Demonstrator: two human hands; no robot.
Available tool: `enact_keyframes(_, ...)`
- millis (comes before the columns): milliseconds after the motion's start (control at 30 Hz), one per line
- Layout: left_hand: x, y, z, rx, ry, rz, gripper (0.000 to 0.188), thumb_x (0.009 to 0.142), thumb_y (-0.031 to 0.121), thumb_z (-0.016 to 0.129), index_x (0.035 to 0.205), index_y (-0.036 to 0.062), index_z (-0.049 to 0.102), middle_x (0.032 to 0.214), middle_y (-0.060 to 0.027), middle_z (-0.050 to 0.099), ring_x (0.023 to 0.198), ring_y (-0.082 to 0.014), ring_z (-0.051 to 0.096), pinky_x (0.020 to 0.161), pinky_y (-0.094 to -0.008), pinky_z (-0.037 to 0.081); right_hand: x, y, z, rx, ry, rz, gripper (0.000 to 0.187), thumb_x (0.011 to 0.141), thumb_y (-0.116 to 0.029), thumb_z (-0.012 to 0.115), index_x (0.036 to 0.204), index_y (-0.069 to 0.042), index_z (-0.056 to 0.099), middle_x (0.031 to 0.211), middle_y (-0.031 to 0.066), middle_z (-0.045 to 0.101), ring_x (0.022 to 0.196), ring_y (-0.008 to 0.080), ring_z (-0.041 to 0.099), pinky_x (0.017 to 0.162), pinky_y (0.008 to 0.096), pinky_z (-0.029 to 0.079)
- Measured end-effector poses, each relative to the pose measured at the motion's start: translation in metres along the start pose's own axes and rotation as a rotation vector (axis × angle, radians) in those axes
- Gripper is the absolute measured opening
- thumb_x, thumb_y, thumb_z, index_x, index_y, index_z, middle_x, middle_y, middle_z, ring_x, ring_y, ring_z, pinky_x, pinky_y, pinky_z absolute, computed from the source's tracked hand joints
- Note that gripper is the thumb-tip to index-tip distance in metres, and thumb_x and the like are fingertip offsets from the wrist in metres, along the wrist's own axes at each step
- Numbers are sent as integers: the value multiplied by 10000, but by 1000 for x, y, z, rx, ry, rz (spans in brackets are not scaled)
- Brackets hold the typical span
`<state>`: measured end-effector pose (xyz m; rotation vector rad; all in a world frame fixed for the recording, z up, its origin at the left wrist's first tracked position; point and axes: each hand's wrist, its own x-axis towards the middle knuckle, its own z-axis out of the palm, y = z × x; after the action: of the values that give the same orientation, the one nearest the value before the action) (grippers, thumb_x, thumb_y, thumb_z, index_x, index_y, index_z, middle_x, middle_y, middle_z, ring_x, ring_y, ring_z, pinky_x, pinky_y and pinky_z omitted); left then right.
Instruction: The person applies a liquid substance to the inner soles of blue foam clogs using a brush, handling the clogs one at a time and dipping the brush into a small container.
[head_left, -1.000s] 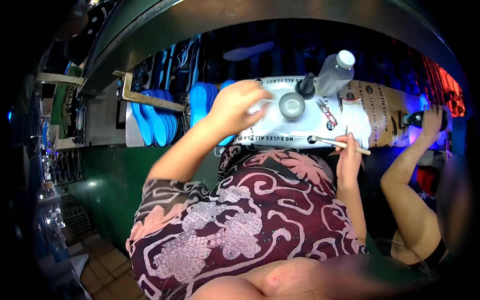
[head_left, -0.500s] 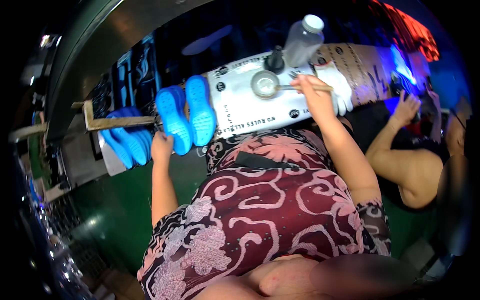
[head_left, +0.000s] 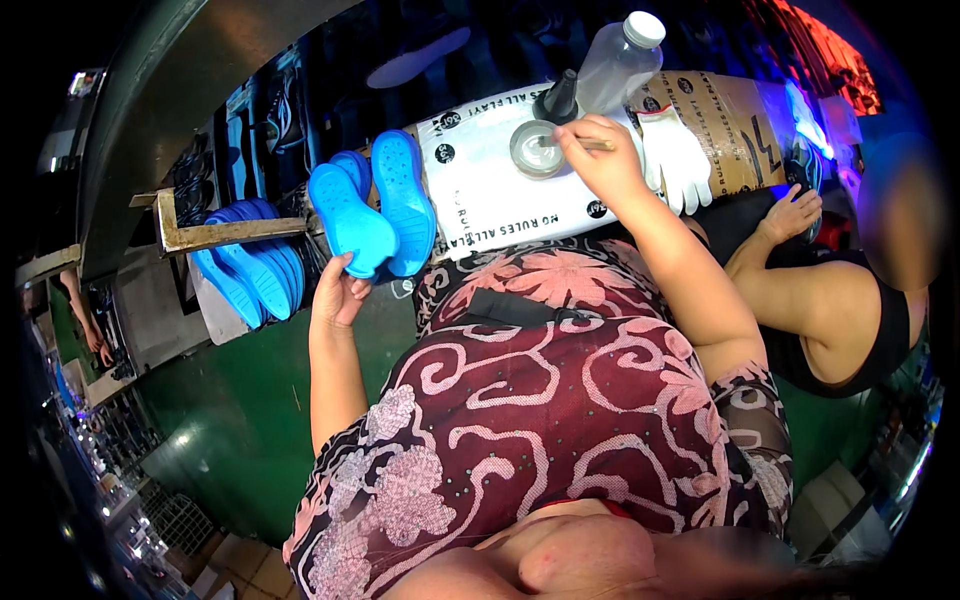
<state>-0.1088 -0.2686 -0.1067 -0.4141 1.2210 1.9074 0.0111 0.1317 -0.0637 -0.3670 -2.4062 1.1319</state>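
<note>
My left hand [head_left: 343,292] is closed on the near end of a blue shoe sole [head_left: 350,215], which it tilts up; thumb and fingers pinch the rim. Right beside that one lies another blue sole [head_left: 403,195], flat, with small holes at its far end. My right hand [head_left: 603,158] is closed round the wooden handle of a brush [head_left: 597,144]. The brush's head is over or in a small round glass jar [head_left: 537,165] of clear liquid, partly hidden by my fingers. The jar stands on a white printed sheet [head_left: 490,200].
Behind the jar stand a dark bottle [head_left: 558,98] and a clear bottle with a white cap [head_left: 618,70]. White gloves [head_left: 675,155] lie to the right. Stacked blue soles [head_left: 250,255] sit at left under a wooden frame [head_left: 220,238]. A co-worker's arm [head_left: 800,255] is at right.
My left hand has taken hold of the blue sole's near end and tilted it up. My right hand has moved left, over the jar, with the brush.
</note>
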Motion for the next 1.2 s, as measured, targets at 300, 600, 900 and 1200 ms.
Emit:
enact_keyframes(300, -24, -12, 95, 125, -102, 363, 457, 826, 138, 591, 1214, 17, 384, 989, -139, 600, 661, -197, 603, 540, -279, 476, -13, 8, 3, 278, 99, 235, 283, 871, -275, 603, 770, -22, 675, 733, 69, 637, 645, 140, 564, 617, 256, 439)
enact_keyframes(600, -25, -11, 183, 642, -113, 841, 438, 795, 59, 581, 1175, -41, 387, 920, -124, 592, 737, -181, 614, 690, -292, 513, -33, -46, -52, 698, 167, 319, 373, 928, -317, 488, 837, 1, 660, 746, 57, 620, 706, 101, 532, 710, 241, 398)
enact_keyframes(900, -29, -22, 217, 824, -176, 1106, 401, 722, -15, 604, 1105, -52, 490, 928, -139, 646, 826, -179, 639, 759, -293, 496, -52, -92, -64, 132, 118, -377, 226, 854, -154, 565, 669, -55, 650, 626, 57, 591, 599, 223, 518, 656, 325, 370)
enact_keyframes(1200, -27, -24, 213, 1063, -134, 1340, 341, 658, 8, 636, 986, -8, 542, 785, -146, 648, 675, -269, 650, 645, -310, 498, -57, -88, -62, 111, 114, -354, 228, 848, -170, 576, 655, -69, 644, 615, 56, 579, 598, 223, 504, 665, 331, 365)
